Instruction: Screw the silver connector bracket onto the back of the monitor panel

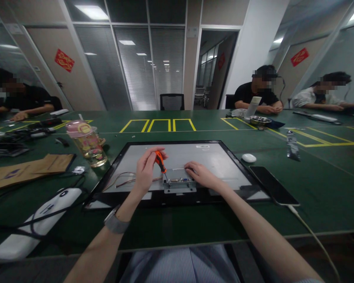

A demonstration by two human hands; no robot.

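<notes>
A flat display panel (221, 157) with a black frame and grey metal back lies on the green table before me. Near its front edge sits a metal bracket (179, 188) with a row of ports, one of them blue. My left hand (146, 167) is closed around an orange and black screwdriver (159, 160), whose shaft points down to the bracket's left side. Whether the tip touches a screw is too small to tell. My right hand (199, 173) rests at the bracket's right end, fingers bent over its top edge. Thin wires (125, 181) run from the bracket's left side.
On the left stand a pink-lidded bottle (88, 143), a brown paper bag (32, 169) and a white power strip (41, 220) with black cables. To the right lie a phone (273, 184) on a cable and a white case (249, 158). Three people sit across the table.
</notes>
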